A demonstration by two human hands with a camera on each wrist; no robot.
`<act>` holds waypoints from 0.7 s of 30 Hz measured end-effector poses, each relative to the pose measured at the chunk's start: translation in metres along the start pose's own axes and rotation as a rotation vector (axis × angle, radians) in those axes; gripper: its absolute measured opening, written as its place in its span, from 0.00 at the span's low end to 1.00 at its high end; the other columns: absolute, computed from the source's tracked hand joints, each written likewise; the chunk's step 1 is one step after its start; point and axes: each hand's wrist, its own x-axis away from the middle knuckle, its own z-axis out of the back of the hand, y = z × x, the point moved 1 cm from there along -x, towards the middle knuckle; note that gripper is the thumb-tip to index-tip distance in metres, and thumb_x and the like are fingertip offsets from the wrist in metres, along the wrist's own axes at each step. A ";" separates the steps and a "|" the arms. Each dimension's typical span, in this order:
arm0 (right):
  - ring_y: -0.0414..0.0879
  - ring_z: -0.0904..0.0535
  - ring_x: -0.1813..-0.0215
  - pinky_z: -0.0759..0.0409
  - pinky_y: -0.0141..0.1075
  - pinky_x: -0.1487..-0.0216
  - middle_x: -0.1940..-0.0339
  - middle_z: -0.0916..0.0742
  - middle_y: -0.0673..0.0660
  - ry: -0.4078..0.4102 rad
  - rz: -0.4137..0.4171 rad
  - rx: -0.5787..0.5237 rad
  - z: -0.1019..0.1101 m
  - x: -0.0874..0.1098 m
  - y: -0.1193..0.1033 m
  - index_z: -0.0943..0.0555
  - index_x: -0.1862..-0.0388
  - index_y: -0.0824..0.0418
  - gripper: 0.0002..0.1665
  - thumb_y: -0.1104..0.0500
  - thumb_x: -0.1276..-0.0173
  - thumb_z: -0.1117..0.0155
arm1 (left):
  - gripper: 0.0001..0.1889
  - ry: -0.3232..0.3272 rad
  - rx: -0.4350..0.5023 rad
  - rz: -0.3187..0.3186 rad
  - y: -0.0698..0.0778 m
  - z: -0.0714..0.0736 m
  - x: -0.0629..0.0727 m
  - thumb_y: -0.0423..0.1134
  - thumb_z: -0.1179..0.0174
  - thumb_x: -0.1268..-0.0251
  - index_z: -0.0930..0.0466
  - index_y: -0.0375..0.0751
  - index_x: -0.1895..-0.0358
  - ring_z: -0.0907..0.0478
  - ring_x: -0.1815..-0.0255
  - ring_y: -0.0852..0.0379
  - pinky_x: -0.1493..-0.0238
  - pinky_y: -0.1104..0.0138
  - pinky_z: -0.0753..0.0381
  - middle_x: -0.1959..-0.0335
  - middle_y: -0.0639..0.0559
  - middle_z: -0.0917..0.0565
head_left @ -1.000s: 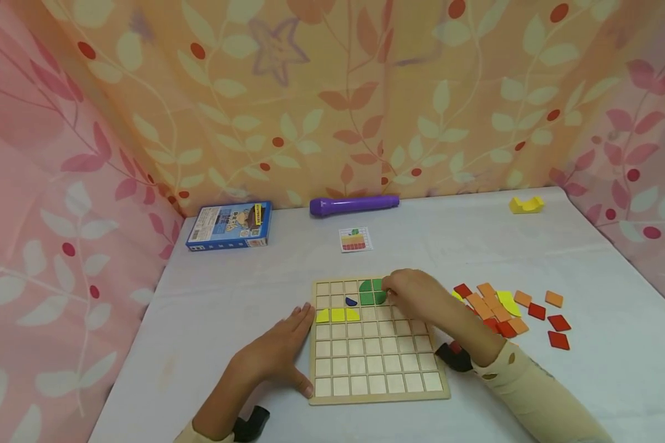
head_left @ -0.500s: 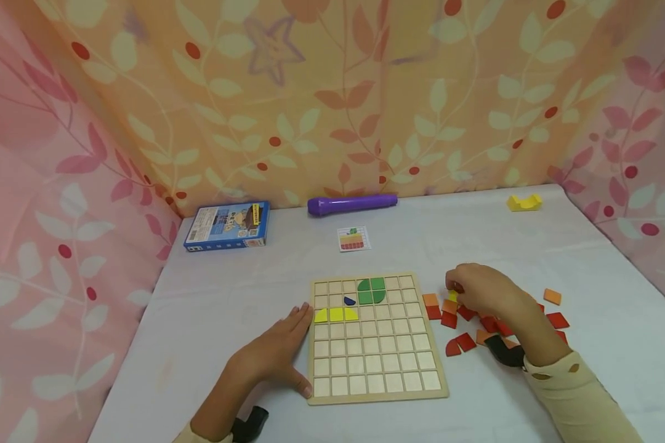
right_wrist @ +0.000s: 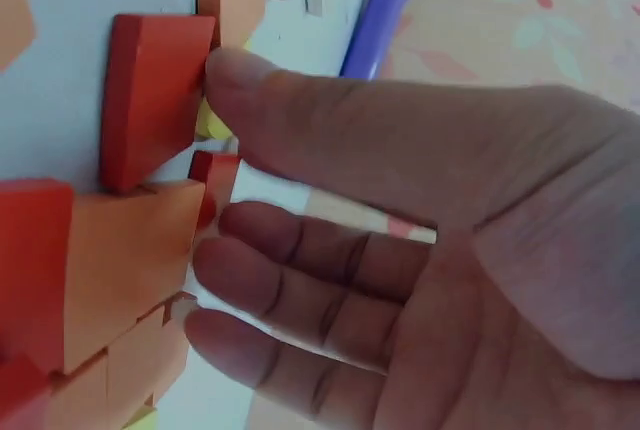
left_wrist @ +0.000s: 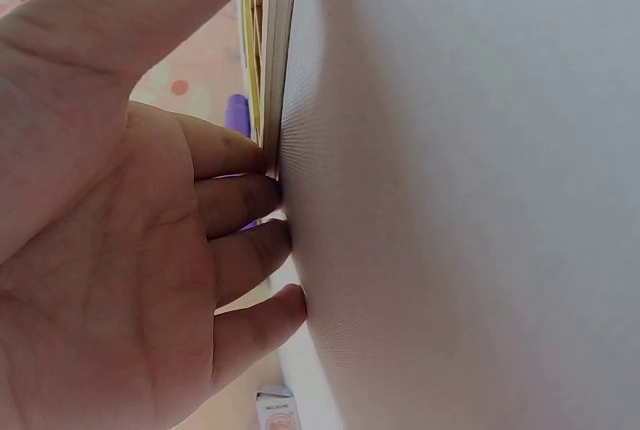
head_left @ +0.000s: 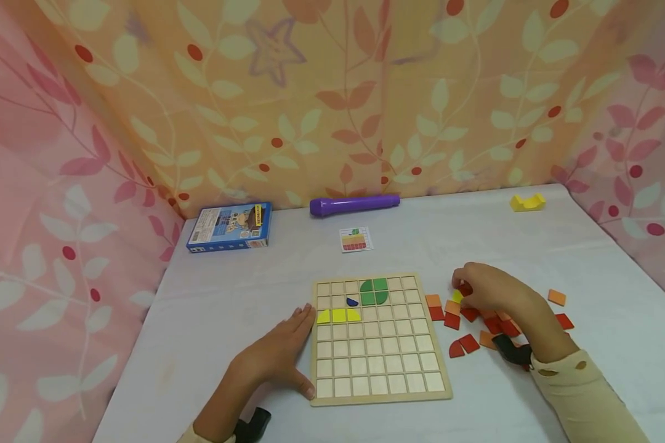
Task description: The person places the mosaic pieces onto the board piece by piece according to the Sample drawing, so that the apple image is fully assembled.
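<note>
My left hand [head_left: 274,344] lies at the left edge of the wooden grid board [head_left: 390,401], thumb and fingertips touching its frame. In the left wrist view its fingers [left_wrist: 245,200] are stretched out. Green tiles [head_left: 374,291], yellow tiles [head_left: 338,315] and one small dark blue half-round piece [head_left: 352,302] are on the board. My right hand [head_left: 493,289] is over the tile pile right of the board. A red tile [right_wrist: 222,182] shows between its thumb and nearest finger; whether they pinch it I cannot tell. A yellow tile [head_left: 457,296] lies just below the fingers.
Loose red tiles [head_left: 463,346] and orange tiles [head_left: 556,298] lie around the right hand. Behind the board are a pattern card [head_left: 356,239], a purple microphone-shaped stick [head_left: 354,205], a blue box [head_left: 229,226] and a yellow holder [head_left: 527,203]. Patterned curtains enclose the table.
My right hand has moved right, from the green tiles on the board to the loose pile, and stays over the pile since half a second ago. The left hand keeps its place.
</note>
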 end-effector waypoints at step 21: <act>0.44 0.29 0.67 0.25 0.39 0.63 0.67 0.21 0.50 0.069 0.130 -0.020 -0.006 -0.001 -0.007 0.16 0.61 0.60 0.08 0.68 0.40 0.30 | 0.77 0.014 -0.002 -0.011 0.002 -0.001 0.001 0.63 0.16 0.78 0.53 0.39 0.19 0.58 0.19 0.46 0.25 0.47 0.48 0.18 0.45 0.53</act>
